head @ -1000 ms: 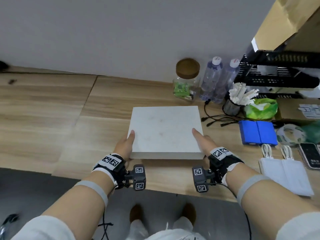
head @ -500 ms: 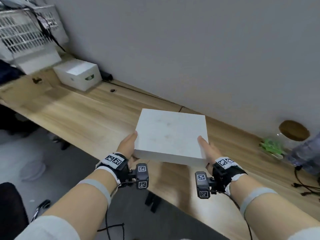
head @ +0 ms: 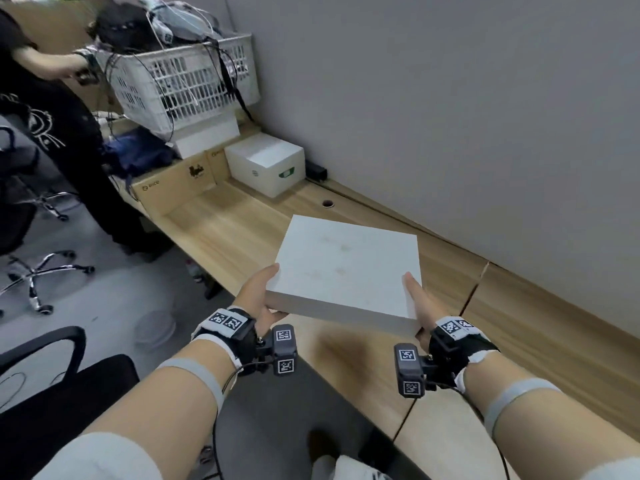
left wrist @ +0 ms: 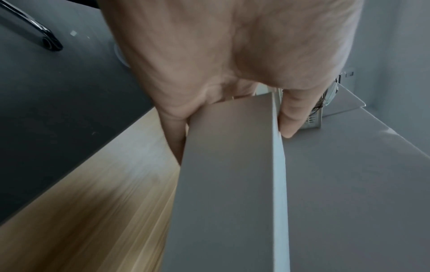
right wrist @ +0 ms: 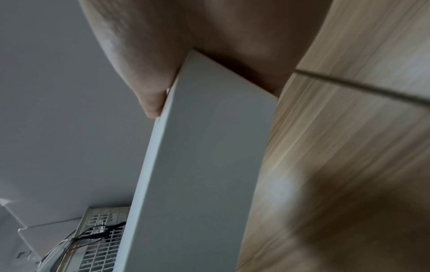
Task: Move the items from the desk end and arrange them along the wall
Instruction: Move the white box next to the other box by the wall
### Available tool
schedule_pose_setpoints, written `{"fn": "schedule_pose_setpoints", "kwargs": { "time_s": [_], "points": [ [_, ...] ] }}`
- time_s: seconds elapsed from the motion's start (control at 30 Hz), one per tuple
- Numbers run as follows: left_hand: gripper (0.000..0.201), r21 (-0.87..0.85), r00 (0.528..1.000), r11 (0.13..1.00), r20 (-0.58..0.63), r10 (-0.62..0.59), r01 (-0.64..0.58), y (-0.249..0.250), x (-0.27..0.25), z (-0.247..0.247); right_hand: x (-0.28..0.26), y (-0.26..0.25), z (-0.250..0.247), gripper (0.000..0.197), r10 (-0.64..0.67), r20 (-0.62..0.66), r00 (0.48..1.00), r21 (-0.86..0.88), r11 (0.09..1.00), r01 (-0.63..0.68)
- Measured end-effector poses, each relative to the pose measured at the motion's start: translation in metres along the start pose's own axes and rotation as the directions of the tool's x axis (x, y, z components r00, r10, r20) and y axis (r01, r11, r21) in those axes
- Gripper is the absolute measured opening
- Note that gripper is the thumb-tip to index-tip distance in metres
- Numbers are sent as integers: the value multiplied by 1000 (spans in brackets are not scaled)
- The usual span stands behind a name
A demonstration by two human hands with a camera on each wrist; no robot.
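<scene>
Item: flat square white rigid box [head: 346, 268], held above wooden desk [head: 221, 230] front edge.
Grip: left hand [head: 258, 299] & right hand [head: 420, 306] clasp opp. sides, thumbs on top.
Handling: prob. stiff, light, smooth; keep side hold.

The flat white box [head: 346, 268] held at the centre looks like matt, smooth card with a few faint smudges on its lid, and the desk [head: 519, 327] beneath it is pale wood-grain laminate with a soft, low sheen. At eleven o'clock the laundry-style basket [head: 187, 88] is white lattice plastic, the small white box [head: 265, 164] below it looks like smooth matt cardboard, and the carton [head: 173, 188] beside that is plain brown card. At nine o'clock the chair base [head: 38, 275] is shiny chromed metal, and the wall [head: 450, 116] is flat, matt grey.
</scene>
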State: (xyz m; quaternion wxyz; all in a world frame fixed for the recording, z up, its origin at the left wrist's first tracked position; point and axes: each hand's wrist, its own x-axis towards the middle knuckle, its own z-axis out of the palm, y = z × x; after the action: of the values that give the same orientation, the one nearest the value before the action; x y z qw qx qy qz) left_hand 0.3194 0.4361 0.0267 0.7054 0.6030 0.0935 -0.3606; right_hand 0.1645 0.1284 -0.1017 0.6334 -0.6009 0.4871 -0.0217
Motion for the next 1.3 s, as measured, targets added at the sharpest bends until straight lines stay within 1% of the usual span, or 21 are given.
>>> {"fn": "schedule_pose_setpoints", "kwargs": {
  "time_s": [0.07, 0.13, 0.2, 0.3, 0.43, 0.53, 0.57, 0.6, 0.63, 0.67, 0.73, 0.77, 0.8, 0.87, 0.9, 0.97, 1.0, 1.07, 1.17, 1.2, 1.3],
  "points": [
    [42, 39, 999, 999, 14, -29, 29, 19, 21, -12, 19, -22, 27, 114, 3, 14, 1000, 0, 1000, -3],
    [36, 108, 998, 993, 41, -42, 38, 38, 44, -23, 36, -42, 54, 107, 9, 64, 998, 38, 999, -11],
    [35, 165, 998, 986, 43, -38, 31, 58, 74, -31, 49, -65, 81, 101, 25, 116, 993, 68, 997, -33],
    [41, 197, 999, 980, 28, -35, 29, 88, 123, -35, 101, -82, 113, 108, 46, 114, 992, 85, 995, -56],
    [44, 172, 1000, 985, -14, -13, 16, 124, 189, -36, 158, -107, 146, 115, 133, 146, 980, 131, 980, -152],
    [48, 169, 999, 985, -38, -13, 19, 138, 228, -31, 206, -103, 155, 129, 182, 132, 974, 161, 966, -202],
    [45, 163, 999, 987, -45, -5, 12, 141, 240, -28, 219, -100, 156, 133, 178, 128, 976, 181, 963, -200],
    [41, 164, 998, 986, -57, 11, -2, 143, 253, -26, 217, -108, 156, 133, 170, 121, 978, 205, 960, -193],
    [39, 167, 997, 986, -68, 30, -18, 145, 266, -23, 206, -121, 155, 128, 170, 121, 978, 235, 952, -195],
    [42, 170, 997, 985, -73, 40, -27, 147, 277, -21, 188, -138, 154, 118, 185, 119, 975, 284, 935, -212],
    [53, 180, 997, 983, -64, 36, -24, 153, 301, -16, 160, -167, 159, 94, 211, 163, 964, 367, 894, -258],
    [53, 182, 998, 983, -63, 31, -19, 157, 314, -14, 156, -174, 160, 88, 209, 190, 959, 392, 880, -269],
    [51, 180, 998, 984, -66, 22, -10, 162, 327, -12, 156, -178, 162, 85, 210, 214, 954, 409, 868, -283],
    [53, 172, 998, 985, -60, -11, 21, 170, 353, -9, 161, -187, 167, 80, 209, 210, 955, 453, 845, -284],
    [53, 176, 999, 984, -44, -28, 36, 174, 367, -6, 163, -193, 170, 74, 203, 193, 960, 486, 830, -273],
    [45, 173, 998, 983, -13, -63, 64, 180, 394, -3, 171, -205, 181, 55, 188, 146, 971, 542, 806, -238],
    [41, 158, 996, 984, -7, -84, 84, 182, 409, -1, 178, -210, 187, 49, 183, 118, 976, 564, 797, -218],
    [43, 127, 991, 983, -5, -136, 135, 187, 439, 0, 192, -219, 201, 46, 186, 61, 981, 600, 778, -185],
    [59, 101, 972, 966, -21, -236, 237, 195, 484, -3, 216, -236, 221, 42, 197, 8, 980, 608, 778, -161],
    [61, 90, 965, 961, -23, -260, 261, 197, 498, -6, 225, -240, 228, 41, 206, -5, 979, 606, 779, -161],
    [51, 129, 954, 946, 14, -301, 297, 203, 529, -9, 249, -254, 248, 48, 246, -36, 969, 594, 785, -178]
  ]
}}
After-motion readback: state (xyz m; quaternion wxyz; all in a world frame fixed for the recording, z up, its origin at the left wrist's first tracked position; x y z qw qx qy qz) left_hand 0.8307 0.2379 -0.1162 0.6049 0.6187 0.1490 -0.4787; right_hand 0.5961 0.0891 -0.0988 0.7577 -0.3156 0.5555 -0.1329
